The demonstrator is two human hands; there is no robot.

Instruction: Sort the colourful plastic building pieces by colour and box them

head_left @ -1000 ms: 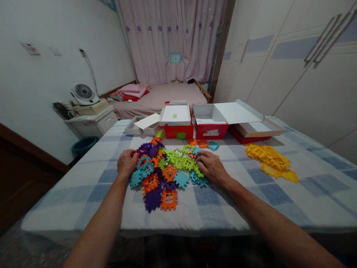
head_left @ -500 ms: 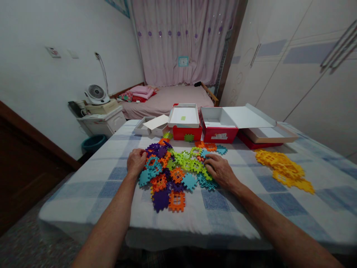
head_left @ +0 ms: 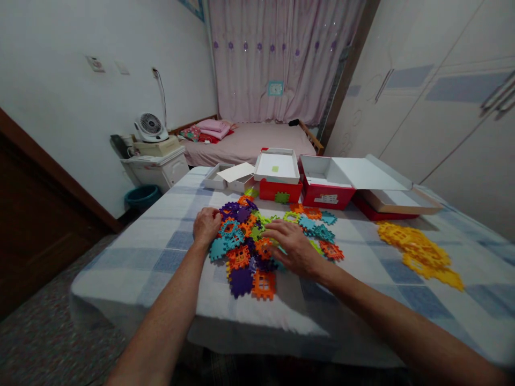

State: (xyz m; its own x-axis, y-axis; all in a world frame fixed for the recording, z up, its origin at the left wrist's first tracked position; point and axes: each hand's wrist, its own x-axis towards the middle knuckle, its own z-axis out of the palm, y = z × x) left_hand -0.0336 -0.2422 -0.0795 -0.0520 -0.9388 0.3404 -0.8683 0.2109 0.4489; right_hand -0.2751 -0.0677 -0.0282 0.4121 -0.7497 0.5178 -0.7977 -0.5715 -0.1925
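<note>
Toothed plastic building pieces in several colours lie heaped on the checked cloth. At the heap's left edge, beside dark purple pieces [head_left: 229, 210], my left hand [head_left: 207, 225] rests with curled fingers; whatever they hold is hidden. My right hand [head_left: 293, 245] is palm down over the middle of the heap, fingers apart, touching an orange piece [head_left: 263, 249] and covering some green ones. A flat purple piece [head_left: 241, 282] and an orange window piece [head_left: 264, 285] lie nearest me. Right of that hand are a teal piece [head_left: 324, 233] and an orange piece [head_left: 332, 251].
A pile of yellow pieces [head_left: 418, 249] lies apart on the right. Behind the heap stand a grey tray [head_left: 215, 181], a red box with a white tray on top [head_left: 277, 166], an open red box [head_left: 328, 195] and a shallow box lid [head_left: 402, 201].
My right hand has moved left across the heap, over the green pieces. Orange and teal pieces now show to its right. My left hand stays by the heap; the view has turned slightly left.
</note>
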